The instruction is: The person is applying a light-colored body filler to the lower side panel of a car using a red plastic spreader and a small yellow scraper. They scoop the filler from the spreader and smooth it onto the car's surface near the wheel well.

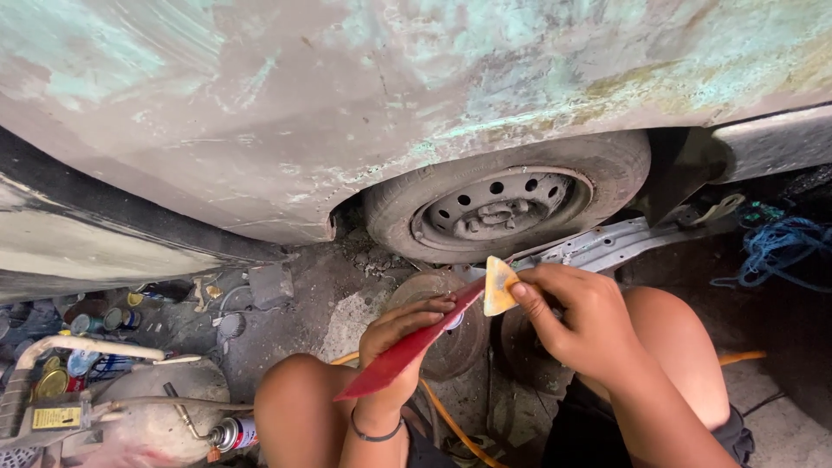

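Red flat board [407,348] held low centre, above knees, tilted up toward right. Left hand [394,342] gripped it, fingers wrapped over top edge. Yellow spreader [500,284] touched board's upper end, pinched between right hand [576,325] thumb and fingers. Car wheel [507,206] just behind; sanded body panel [364,95] above. Blue rope [780,247] far right, cans [95,322] far left.

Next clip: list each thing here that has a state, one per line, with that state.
left hand: closed around the red spreader, holding it flat
red spreader: held, tilted up to the right
right hand: pinching the yellow spreader
yellow spreader: held, edge against the red spreader's tip
car wheel: mounted, resting on the ground
car body panel: sanded, patchy, unpainted
spray can: lying on its side
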